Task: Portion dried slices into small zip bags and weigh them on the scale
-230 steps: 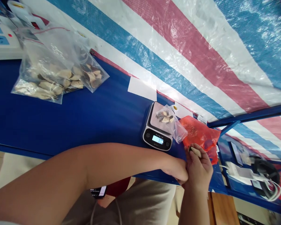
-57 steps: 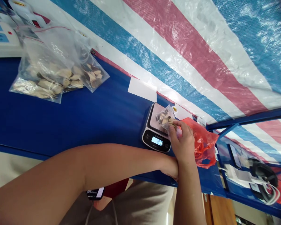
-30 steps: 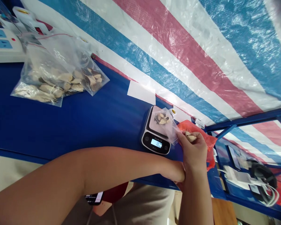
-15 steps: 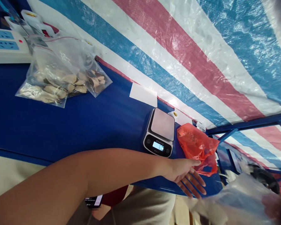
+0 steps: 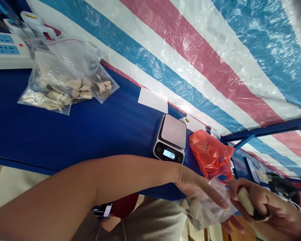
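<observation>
With right hand (image 5: 272,201) curled snugly around at least one dried piece (image 5: 245,201), held near the right end of a clear bag (image 5: 210,212), itself between both hands and by the lap (image 5: 155,216). With left hand (image 5: 199,187), laid a long straight finger or thumb across the bag and others behind it; through the blur, could not tell whether pinching or merely cradling. Saw at the back a striped sheet (image 5: 165,43) of woven plastic, red, white and blue, creased and glossy, above a smooth, flat blue table (image 5: 110,124). Saw at the far left several overlapping zip bags (image 5: 60,73), holding curved, woody-looking slices (image 5: 57,97), then a red bag (image 5: 207,150), thin, crinkled and see-through, just beside a boxy scale (image 5: 174,130) with rounded corners and a satin top. Judged the clear bag light, limp and slippery, apt to fold or swing under the loose pieces (image 5: 195,208) at its left end; best taken by the rim, between finger and thumb. Judged the dried piece, pale and gently curved, lighter yet, stiff, probably brittle, dry enough to grip well; best taken flat across the middle, without squeezing its thin edges
</observation>
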`<action>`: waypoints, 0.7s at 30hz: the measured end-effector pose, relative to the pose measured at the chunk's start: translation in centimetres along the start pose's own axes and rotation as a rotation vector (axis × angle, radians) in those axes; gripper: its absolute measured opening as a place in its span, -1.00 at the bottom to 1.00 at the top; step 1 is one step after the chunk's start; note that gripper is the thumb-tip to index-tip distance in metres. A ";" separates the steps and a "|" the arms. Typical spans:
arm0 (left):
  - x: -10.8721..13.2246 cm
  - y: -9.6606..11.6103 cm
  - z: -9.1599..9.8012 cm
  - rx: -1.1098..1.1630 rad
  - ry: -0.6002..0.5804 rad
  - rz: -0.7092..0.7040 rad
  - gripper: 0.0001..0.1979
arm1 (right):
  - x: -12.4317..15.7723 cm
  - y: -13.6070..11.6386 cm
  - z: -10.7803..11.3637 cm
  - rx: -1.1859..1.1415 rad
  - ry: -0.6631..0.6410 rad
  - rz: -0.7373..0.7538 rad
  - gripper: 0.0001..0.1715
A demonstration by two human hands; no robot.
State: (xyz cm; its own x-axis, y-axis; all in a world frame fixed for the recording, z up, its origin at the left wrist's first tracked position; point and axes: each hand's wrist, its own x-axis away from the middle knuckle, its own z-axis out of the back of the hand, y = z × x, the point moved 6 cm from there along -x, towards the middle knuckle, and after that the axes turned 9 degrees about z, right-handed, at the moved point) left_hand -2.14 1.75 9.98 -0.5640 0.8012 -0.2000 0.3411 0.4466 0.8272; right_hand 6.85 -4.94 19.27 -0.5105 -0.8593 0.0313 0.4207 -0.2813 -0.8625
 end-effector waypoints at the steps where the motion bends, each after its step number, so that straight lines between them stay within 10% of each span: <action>1: 0.0 0.0 0.0 0.002 -0.004 0.015 -0.44 | -0.1 0.4 0.0 -0.027 -0.037 -0.066 -0.50; 12: 0.0 0.9 0.9 -0.008 0.240 -0.050 -0.45 | -0.9 0.6 3.3 0.217 0.290 -0.006 -0.47; 17: -0.7 0.2 1.5 0.017 0.258 -0.003 -0.44 | -0.8 1.5 2.9 0.146 0.183 -0.207 -0.44; 21: -1.5 -0.7 2.4 -0.016 0.267 0.015 -0.45 | -0.5 1.3 0.7 0.188 -0.141 -0.240 -0.55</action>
State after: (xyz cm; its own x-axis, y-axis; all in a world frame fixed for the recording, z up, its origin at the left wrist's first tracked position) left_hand 0.30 1.19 8.47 -0.7382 0.6732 -0.0432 0.3404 0.4271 0.8377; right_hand 8.22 -5.22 18.48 -0.5087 -0.8060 0.3026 0.4388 -0.5451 -0.7144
